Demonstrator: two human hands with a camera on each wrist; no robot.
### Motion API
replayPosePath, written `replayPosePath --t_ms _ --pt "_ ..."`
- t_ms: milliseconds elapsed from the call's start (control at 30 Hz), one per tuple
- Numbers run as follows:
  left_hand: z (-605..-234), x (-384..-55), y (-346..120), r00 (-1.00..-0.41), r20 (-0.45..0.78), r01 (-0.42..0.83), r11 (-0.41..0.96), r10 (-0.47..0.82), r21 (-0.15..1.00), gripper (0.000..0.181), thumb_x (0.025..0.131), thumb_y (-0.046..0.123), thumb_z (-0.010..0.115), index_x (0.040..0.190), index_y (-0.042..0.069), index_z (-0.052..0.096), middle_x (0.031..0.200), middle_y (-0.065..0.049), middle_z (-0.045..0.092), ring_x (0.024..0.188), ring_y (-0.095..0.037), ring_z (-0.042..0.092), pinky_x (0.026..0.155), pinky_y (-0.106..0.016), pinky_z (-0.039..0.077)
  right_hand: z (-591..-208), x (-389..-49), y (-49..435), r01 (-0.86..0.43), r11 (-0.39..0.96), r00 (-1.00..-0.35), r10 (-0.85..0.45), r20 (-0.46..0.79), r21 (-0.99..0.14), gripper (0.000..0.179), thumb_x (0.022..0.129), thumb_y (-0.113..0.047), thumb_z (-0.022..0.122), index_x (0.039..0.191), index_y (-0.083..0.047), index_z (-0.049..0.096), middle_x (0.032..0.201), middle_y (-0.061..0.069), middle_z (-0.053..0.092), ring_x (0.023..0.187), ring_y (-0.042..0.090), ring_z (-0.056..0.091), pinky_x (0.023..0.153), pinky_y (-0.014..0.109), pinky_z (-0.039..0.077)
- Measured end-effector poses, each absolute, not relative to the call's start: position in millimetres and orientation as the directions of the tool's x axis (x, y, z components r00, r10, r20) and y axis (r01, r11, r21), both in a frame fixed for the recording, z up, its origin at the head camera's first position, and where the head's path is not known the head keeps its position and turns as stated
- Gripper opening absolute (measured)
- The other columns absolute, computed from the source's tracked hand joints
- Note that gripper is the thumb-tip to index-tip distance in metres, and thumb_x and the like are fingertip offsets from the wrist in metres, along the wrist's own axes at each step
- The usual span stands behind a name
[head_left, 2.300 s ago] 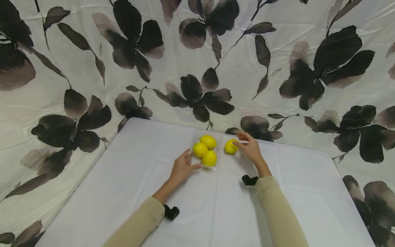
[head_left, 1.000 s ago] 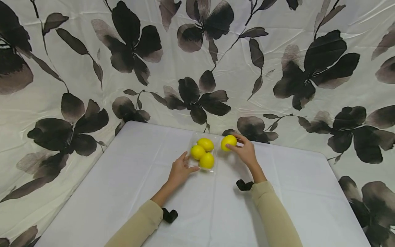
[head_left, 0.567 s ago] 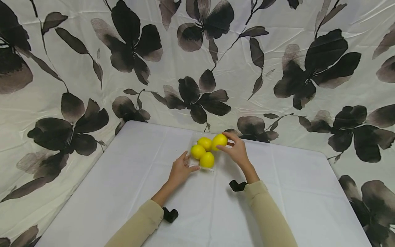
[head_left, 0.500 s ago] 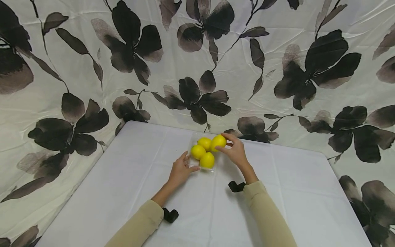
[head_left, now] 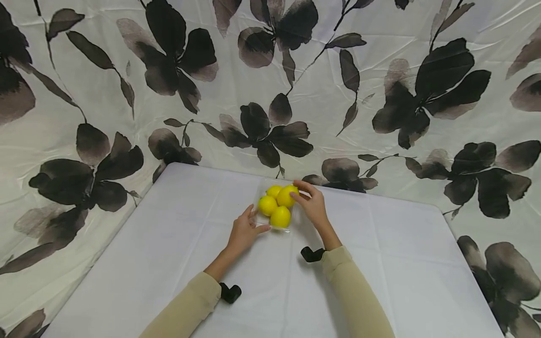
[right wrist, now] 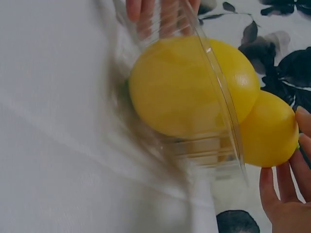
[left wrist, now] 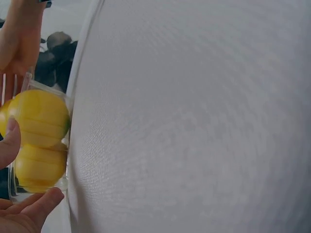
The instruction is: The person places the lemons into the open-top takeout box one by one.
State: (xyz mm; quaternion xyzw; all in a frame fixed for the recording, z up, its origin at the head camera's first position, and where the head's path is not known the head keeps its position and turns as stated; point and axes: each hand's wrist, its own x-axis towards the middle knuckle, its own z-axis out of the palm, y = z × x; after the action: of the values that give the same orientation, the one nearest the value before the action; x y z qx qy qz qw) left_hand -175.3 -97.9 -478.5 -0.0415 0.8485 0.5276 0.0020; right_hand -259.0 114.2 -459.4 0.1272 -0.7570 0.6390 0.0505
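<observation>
A clear plastic container [head_left: 280, 229] with three yellow lemons [head_left: 280, 217] in it stands near the table's far edge. My left hand [head_left: 242, 234] grips it at its near left corner, with thumb and fingers on different sides in the left wrist view. My right hand [head_left: 313, 206] pinches a fourth lemon [head_left: 287, 195] between thumb and fingers at the container's right back part. In the right wrist view this held lemon [right wrist: 270, 133] shows beyond the rim [right wrist: 221, 80], against another lemon [right wrist: 180, 92] that sits behind the clear wall.
White cloth covers the table [head_left: 169, 263], whose far edge runs just behind the container. A floral curtain [head_left: 338, 108] hangs behind it. Black wrist pieces [head_left: 230, 293] stick out at both sleeve cuffs.
My right hand took up the lemon lying right of the container and carried it left, over the container among the others. The left hand keeps its grip on the container.
</observation>
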Motion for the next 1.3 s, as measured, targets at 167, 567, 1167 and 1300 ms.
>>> replayPosePath --t_ms 167,567,1167,1300 --pt "-478 -175 -98 -0.997 -0.045 -0.07 0.434 -0.068 0.898 0.091 0.081 0.025 0.083 0.151 -0.003 0.032 0.142 -0.022 0.054 0.098 -0.025 0.057 0.098 -0.047 0.049 -449 -251 110 -0.175 0.086 -0.981 -0.096 0.167 -0.981 0.048 0.089 -0.008 0.073 0.132 0.007 0.058 0.137 0.025 0.056 0.129 0.036 0.054 0.108 0.042 0.044" --pt "-481 -175 -98 -0.998 -0.032 -0.055 0.437 -0.06 0.898 0.092 0.081 0.025 0.082 0.151 -0.004 0.031 0.141 -0.022 0.055 0.096 -0.024 0.058 0.096 -0.047 0.05 -447 -249 99 -0.19 0.204 -0.976 -0.145 0.162 -0.96 0.046 0.089 -0.011 0.074 0.13 0.004 0.061 0.133 0.022 0.06 0.123 0.036 0.057 0.105 0.044 0.047" --pt "-483 -176 -100 -0.998 -0.025 -0.05 0.437 -0.063 0.898 0.094 0.08 0.028 0.083 0.152 -0.003 0.032 0.14 -0.021 0.056 0.093 -0.023 0.055 0.096 -0.045 0.049 -468 -254 101 -0.29 0.365 -0.957 -0.139 0.256 -0.885 0.042 0.086 -0.024 0.078 0.122 -0.006 0.068 0.125 0.011 0.068 0.113 0.027 0.064 0.098 0.039 0.052" --pt "-484 -176 -99 -0.998 -0.026 -0.05 0.437 -0.061 0.898 0.093 0.08 0.028 0.083 0.152 -0.002 0.032 0.141 -0.02 0.056 0.093 -0.023 0.058 0.095 -0.046 0.05 -475 -253 103 -0.334 0.456 -0.942 -0.144 0.302 -0.825 0.042 0.083 -0.024 0.081 0.119 -0.006 0.069 0.12 0.011 0.07 0.11 0.028 0.066 0.099 0.042 0.051"
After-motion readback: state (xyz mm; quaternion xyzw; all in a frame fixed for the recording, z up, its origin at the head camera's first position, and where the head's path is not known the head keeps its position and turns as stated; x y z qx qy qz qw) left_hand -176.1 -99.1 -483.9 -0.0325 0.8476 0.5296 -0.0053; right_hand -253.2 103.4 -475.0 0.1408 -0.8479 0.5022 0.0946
